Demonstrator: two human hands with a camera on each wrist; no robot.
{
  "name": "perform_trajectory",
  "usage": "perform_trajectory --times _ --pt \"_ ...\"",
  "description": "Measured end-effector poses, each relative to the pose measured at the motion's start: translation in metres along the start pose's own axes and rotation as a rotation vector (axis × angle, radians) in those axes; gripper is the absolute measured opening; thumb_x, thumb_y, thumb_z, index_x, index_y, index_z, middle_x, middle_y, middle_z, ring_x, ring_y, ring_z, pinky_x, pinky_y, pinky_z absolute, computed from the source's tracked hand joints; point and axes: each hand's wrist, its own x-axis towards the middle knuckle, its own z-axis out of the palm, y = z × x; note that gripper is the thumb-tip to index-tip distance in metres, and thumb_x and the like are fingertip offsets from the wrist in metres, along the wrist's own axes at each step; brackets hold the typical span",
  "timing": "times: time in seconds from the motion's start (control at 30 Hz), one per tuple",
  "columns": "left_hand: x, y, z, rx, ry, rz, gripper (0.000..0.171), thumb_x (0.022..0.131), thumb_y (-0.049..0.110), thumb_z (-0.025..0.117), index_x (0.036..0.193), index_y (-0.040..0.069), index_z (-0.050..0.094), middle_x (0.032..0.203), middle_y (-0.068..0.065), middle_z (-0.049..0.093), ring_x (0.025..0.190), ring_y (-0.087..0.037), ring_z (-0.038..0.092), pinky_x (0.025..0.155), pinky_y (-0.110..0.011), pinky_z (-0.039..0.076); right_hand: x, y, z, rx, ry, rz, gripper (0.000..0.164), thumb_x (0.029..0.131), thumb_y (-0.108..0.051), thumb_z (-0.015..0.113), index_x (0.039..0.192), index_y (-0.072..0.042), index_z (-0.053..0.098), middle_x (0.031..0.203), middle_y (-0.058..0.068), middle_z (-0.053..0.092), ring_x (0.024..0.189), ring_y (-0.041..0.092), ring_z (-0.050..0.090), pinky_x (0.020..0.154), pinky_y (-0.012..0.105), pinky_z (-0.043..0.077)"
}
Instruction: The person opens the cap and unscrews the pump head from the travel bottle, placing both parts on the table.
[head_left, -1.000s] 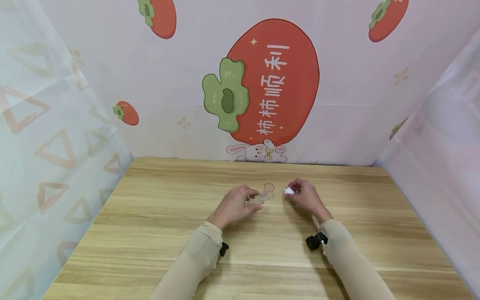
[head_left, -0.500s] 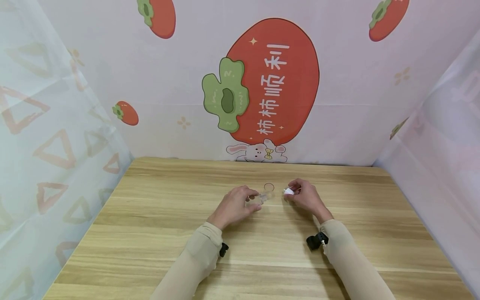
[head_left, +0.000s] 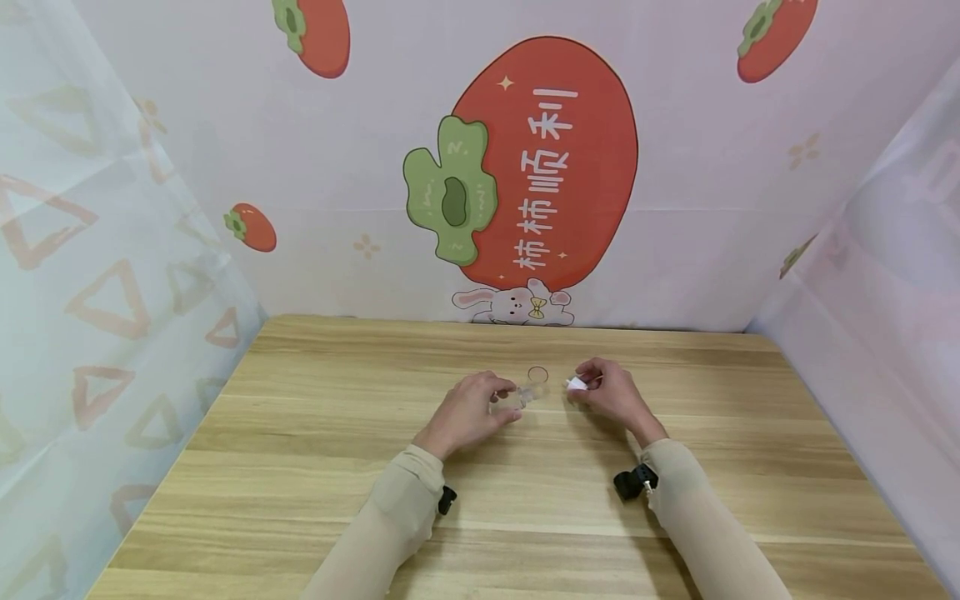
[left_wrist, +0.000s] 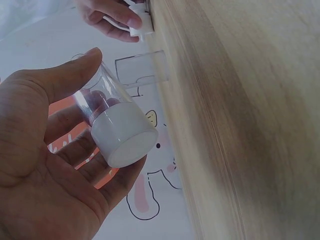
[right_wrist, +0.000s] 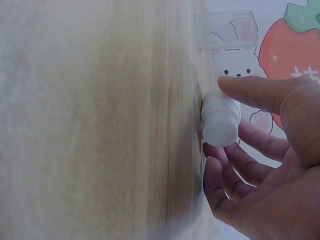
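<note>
My left hand (head_left: pixel 468 410) holds a small clear bottle (left_wrist: pixel 111 90) with a whitish, cloudy end, its thumb on one side and its fingers round the other. In the left wrist view the bottle is tilted and its cloudy end points down to the right. To the right, my right hand (head_left: pixel 609 392) pinches a white bottle top (right_wrist: pixel 220 120) between thumb and fingers, low over the table. A thin white tube (left_wrist: pixel 115 22) shows beside that top in the left wrist view. Between and just beyond the hands stands a clear cylindrical cover (right_wrist: pixel 226 31).
A wood-grain table (head_left: pixel 337 517) lies under both hands. Behind it rises a printed cloth backdrop (head_left: pixel 322 233) with persimmons and a rabbit, and pale cloth walls (head_left: pixel 75 333) close off the sides. A black strap (head_left: pixel 633 482) is on the right wrist.
</note>
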Motion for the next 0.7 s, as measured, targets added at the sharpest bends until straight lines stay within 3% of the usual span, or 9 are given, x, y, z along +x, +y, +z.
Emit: perform_trajectory --times 0.3,0.7 --pt "-0.001 0.0 -0.001 -0.02 0.005 -0.023 0.037 0.09 0.027 0.079 0.121 0.008 0.073 0.104 -0.007 0.07 0.095 -0.021 0.064 0.083 -0.039 0.053 -0.002 -0.003 -0.002 0.003 0.0 -0.001 0.037 0.086 -0.011 0.082 0.115 0.004 0.064 0.106 0.015 0.067 0.091 0.025 0.062 0.076 0.032 0.052" --pt "0.001 -0.006 -0.005 -0.124 0.054 -0.082 0.036 0.091 0.024 0.079 0.122 0.007 0.071 0.112 -0.008 0.069 0.101 -0.022 0.064 0.089 -0.038 0.054 -0.011 -0.006 -0.009 -0.002 0.008 0.014 0.041 0.09 -0.017 0.078 0.122 0.004 0.063 0.111 0.017 0.067 0.1 0.029 0.065 0.086 0.043 0.054"
